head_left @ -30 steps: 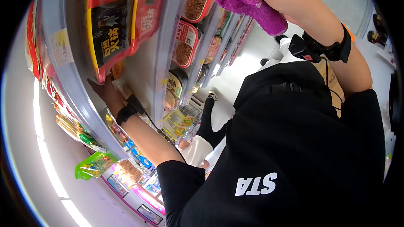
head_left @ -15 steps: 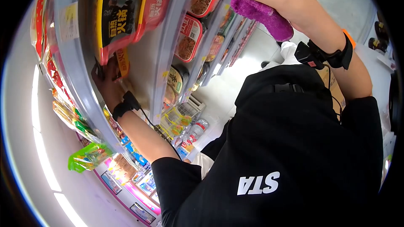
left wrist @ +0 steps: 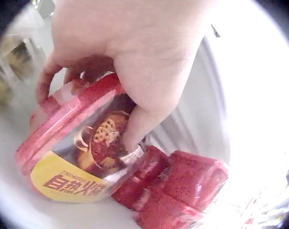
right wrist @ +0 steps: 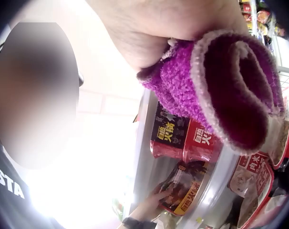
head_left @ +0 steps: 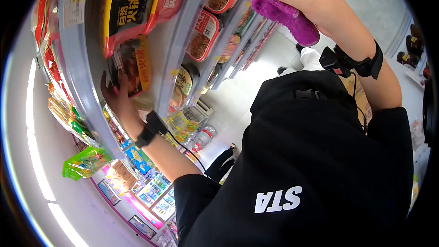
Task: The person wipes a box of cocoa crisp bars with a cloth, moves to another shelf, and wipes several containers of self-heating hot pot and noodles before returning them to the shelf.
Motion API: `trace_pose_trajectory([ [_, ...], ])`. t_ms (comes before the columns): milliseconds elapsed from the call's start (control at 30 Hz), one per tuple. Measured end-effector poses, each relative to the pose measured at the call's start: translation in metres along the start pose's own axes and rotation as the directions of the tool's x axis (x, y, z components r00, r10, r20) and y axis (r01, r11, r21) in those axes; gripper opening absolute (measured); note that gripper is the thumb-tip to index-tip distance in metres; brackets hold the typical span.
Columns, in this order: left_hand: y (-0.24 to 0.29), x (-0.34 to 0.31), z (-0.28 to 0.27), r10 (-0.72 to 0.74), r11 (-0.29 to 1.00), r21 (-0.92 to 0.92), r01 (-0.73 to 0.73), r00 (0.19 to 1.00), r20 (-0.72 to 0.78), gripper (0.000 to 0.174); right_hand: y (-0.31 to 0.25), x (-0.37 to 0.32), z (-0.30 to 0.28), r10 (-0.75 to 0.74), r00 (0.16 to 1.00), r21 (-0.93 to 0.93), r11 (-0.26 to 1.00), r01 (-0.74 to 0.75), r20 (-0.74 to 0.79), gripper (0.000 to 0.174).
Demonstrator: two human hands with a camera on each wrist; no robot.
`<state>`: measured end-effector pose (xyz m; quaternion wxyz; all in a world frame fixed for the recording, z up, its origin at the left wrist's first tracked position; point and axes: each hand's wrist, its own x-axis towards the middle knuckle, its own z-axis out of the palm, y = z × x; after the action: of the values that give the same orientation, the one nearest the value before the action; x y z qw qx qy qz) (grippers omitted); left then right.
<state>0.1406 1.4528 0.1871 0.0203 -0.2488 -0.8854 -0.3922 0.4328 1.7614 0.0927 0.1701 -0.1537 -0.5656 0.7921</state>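
Note:
My left hand [head_left: 121, 103] reaches onto a shelf at the left of the head view. It grips a self-heating hot pot box [left wrist: 75, 174] with a red rim and a yellow label; the thumb presses its printed top and the other fingers go over the rim, partly hidden. The same box [head_left: 141, 66] tilts beside the standing boxes in the head view. Raised at the upper right, my right hand [head_left: 313, 0] holds a folded purple cleaning cloth [head_left: 292, 20], its fuzzy folds and pale edge [right wrist: 201, 86] large in the right wrist view.
A black hot pot box [head_left: 130, 0] and a red one [head_left: 169, 0] stand on the same shelf. Red wrapped packs [left wrist: 192, 176] lie beside the gripped box. Red-rimmed food trays [head_left: 203, 36] line the adjacent shelf. A shelf edge [head_left: 84, 64] carries a price tag [head_left: 75, 4].
The gripped hot pot box, mostly hidden before, has come out beside the standing boxes with my left hand. My right hand and cloth dropped slightly into view, then stayed nearly still.

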Motion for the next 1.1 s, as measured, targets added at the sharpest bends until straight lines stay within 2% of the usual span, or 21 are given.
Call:
trace_pose_trajectory([
  [100, 0.008, -0.037, 0.0, -0.03, 0.993, -0.119, 0.026, 0.999, -0.029, 0.06, -0.003, -0.002, 0.002, 0.025, 0.998, -0.023, 0.999, -0.024, 0.05, 0.027],
  [167, 0.019, -0.055, -0.004, 0.16, 0.987, 0.022, -0.158, 0.979, -0.125, 0.053, 0.0, -0.004, 0.008, 0.053, 0.994, -0.063, 0.997, -0.047, 0.093, 0.027],
  [233, 0.03, -0.067, -0.008, 0.137, 0.986, -0.077, -0.149, 0.98, -0.142, 0.057, 0.016, -0.004, 0.018, 0.02, 0.995, 0.011, 1.0, -0.022, 0.094, 0.025],
  [267, 0.019, -0.073, -0.005, 0.155, 0.986, -0.031, -0.162, 0.974, -0.164, 0.058, 0.022, 0.004, 0.025, -0.006, 0.994, -0.109, 0.994, 0.017, 0.106, 0.025],
  [367, 0.018, -0.101, -0.004, 0.247, 0.968, 0.002, -0.251, 0.953, -0.177, 0.067, 0.019, 0.008, 0.042, 0.04, 0.979, -0.172, 0.985, -0.006, 0.197, 0.025],
  [400, 0.025, -0.118, 0.001, 0.164, 0.985, -0.011, -0.17, 0.961, -0.225, 0.071, 0.019, 0.008, 0.048, 0.044, 0.977, -0.178, 0.984, -0.006, 0.208, 0.025],
  [433, 0.013, -0.133, -0.004, 0.244, 0.952, 0.238, -0.191, 0.944, -0.221, 0.073, 0.018, 0.009, 0.053, 0.115, 0.963, -0.178, 0.981, -0.072, 0.244, 0.025],
  [500, 0.015, -0.168, 0.008, 0.231, 0.972, 0.026, -0.235, 0.919, -0.32, 0.074, 0.023, 0.011, 0.065, 0.075, 0.965, -0.179, 0.983, -0.029, 0.253, 0.027],
  [600, 0.022, -0.215, 0.012, -0.007, 0.945, -0.309, -0.108, 0.937, -0.349, 0.075, 0.02, 0.013, 0.086, -0.016, 0.913, -0.013, 1.0, 0.023, 0.408, 0.041],
  [667, 0.017, -0.239, 0.014, -0.185, 0.822, -0.569, -0.011, 0.94, -0.285, 0.074, 0.013, 0.013, 0.107, -0.125, 0.861, 0.052, 0.992, 0.114, 0.493, 0.046],
  [700, 0.015, -0.249, 0.016, -0.255, 0.742, -0.669, 0.035, 0.938, -0.234, 0.073, 0.008, 0.01, 0.119, -0.207, 0.822, 0.074, 0.977, 0.198, 0.531, 0.044],
  [767, 0.005, -0.266, 0.027, -0.319, 0.649, -0.758, 0.058, 0.926, -0.202, 0.067, 0.001, 0.01, 0.146, -0.314, 0.678, -0.055, 0.884, 0.464, 0.664, 0.047],
  [800, 0.002, -0.274, 0.035, -0.385, 0.548, -0.833, 0.08, 0.908, -0.167, 0.063, 0.007, 0.013, 0.162, -0.418, 0.529, -0.078, 0.727, 0.682, 0.738, 0.05],
  [833, -0.002, -0.281, 0.044, -0.44, 0.437, -0.895, 0.088, 0.889, -0.127, 0.06, 0.018, 0.015, 0.18, -0.488, 0.345, -0.053, 0.517, 0.854, 0.802, 0.055],
  [867, -0.009, -0.289, 0.05, -0.487, 0.336, -0.937, 0.096, 0.869, -0.086, 0.057, 0.027, 0.01, 0.196, -0.406, 0.301, -0.117, 0.419, 0.9, 0.863, 0.06],
  [900, -0.015, -0.296, 0.058, -0.524, 0.233, -0.967, 0.101, 0.851, -0.038, 0.055, 0.039, 0.008, 0.209, -0.355, 0.259, -0.132, 0.343, 0.93, 0.898, 0.056],
  [967, -0.025, -0.302, 0.066, -0.529, 0.191, -0.981, 0.043, 0.846, -0.066, 0.055, 0.063, 0.002, 0.237, -0.284, 0.229, -0.151, 0.27, 0.951, 0.931, 0.053],
  [1000, -0.026, -0.304, 0.07, -0.571, 0.188, -0.982, 0.029, 0.817, -0.085, 0.056, 0.078, -0.001, 0.242, -0.225, 0.173, -0.103, 0.295, 0.95, 0.959, 0.051],
  [1033, -0.03, -0.306, 0.072, -0.609, 0.183, -0.983, 0.018, 0.787, -0.1, 0.056, 0.092, -0.006, 0.248, -0.203, 0.045, 0.025, 0.331, 0.943, 0.978, 0.051],
  [1100, -0.037, -0.317, 0.076, -0.662, 0.167, -0.986, -0.028, 0.737, -0.134, 0.057, 0.097, -0.025, 0.252, -0.131, -0.083, 0.134, 0.45, 0.883, 0.988, 0.051],
])
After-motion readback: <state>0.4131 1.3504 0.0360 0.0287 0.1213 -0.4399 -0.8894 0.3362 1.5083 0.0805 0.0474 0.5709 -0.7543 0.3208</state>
